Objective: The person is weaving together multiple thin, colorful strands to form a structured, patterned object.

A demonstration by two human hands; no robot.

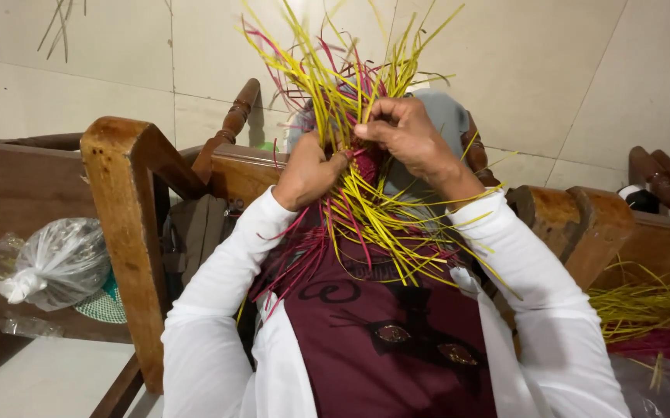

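Observation:
A bundle of thin yellow and dark red strips [350, 116] fans out above and below my hands, held up in front of my chest. My left hand [308, 172] is closed around the strips at the middle of the bundle. Just to its right, my right hand [408, 135] pinches strips near the same spot, fingers curled in. Loose ends [381, 232] hang down over my maroon top and white sleeves. A small woven red patch shows between the two hands.
A wooden chair frame [122, 201] stands at the left, with a knotted clear plastic bag [56, 263] beside it. More yellow and red strips [644, 310] lie at the right on a wooden bench [582, 224]. A tiled floor lies beyond.

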